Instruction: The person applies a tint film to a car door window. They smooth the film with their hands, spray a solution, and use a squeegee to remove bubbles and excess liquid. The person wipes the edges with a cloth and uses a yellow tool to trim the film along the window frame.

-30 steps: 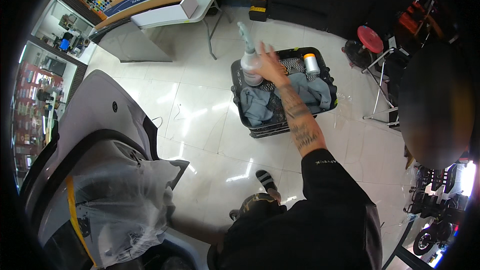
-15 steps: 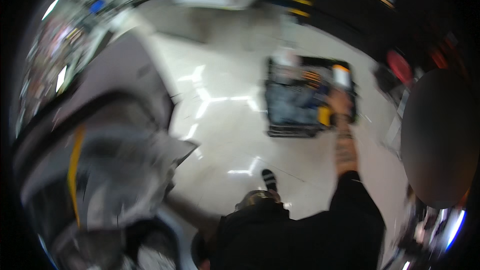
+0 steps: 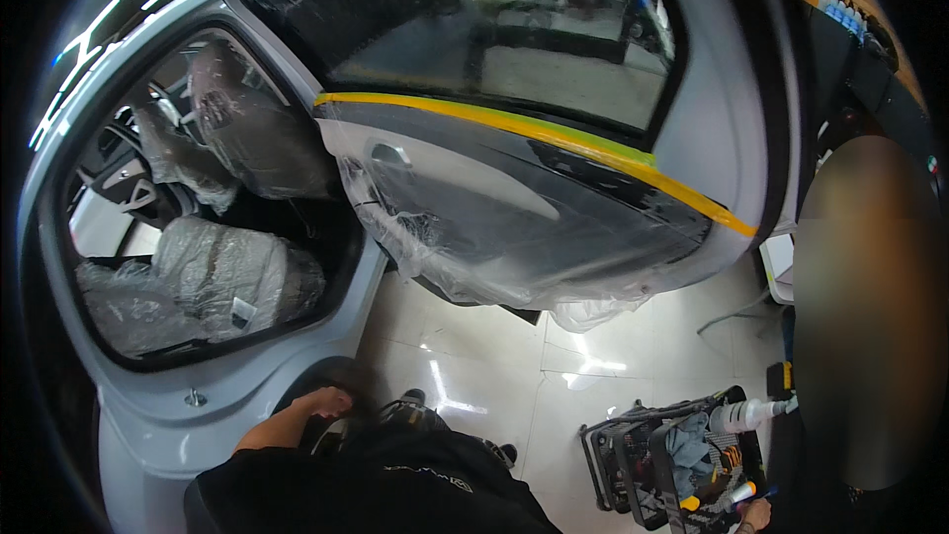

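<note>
Basket [image 3: 660,475] of black stands lower right in the head view, right hand [image 3: 756,514] beside its orange-capped bottle [image 3: 743,492], grip unclear; left hand [image 3: 331,402] curled, well apart. Film [image 3: 593,311] and yellow tape [image 3: 534,127] already dress the door panel [image 3: 474,173]; what remains cannot be told.

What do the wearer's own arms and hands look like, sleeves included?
The left hand and right hand are bare, without gloves. A short black sleeve leaves the left forearm uncovered. The end of the right sleeve is out of view.
</note>
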The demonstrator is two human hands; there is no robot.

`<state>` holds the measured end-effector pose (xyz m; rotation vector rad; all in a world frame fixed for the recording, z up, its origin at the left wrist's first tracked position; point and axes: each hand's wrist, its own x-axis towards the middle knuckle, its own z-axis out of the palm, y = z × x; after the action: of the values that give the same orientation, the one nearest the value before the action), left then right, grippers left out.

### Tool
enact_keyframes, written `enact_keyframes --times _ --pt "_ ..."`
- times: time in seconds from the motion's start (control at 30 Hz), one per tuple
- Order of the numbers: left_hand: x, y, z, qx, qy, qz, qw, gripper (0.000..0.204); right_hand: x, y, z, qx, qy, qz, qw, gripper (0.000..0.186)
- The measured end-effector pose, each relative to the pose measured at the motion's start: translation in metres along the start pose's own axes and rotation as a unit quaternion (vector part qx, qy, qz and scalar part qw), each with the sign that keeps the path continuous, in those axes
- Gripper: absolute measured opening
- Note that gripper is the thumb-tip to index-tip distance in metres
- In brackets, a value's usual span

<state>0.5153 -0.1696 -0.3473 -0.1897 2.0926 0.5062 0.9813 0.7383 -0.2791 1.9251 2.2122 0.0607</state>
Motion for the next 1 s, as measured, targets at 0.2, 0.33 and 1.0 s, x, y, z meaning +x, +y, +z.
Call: enact_keyframes --times 0.2,0.33,1.0 --pt "0.083 -0.014 -0.072 -0.054 -0.010 0.197 0.979 0.028 -0.145 -0.011 -0.026 0.249 0.253 -0.011 0.935 0.051" --pt "0.076 0.048 -0.202 -0.098 0.160 0.333 0.924 0.036 -0.308 -0.217 -0.131 0.637 0.186 0.015 0.748 0.041" --pt "-0.074 0.388 -0.451 -0.426 0.350 0.645 0.529 0.075 -0.591 -0.778 -0.412 0.232 0.337 -0.591 0.695 0.029"
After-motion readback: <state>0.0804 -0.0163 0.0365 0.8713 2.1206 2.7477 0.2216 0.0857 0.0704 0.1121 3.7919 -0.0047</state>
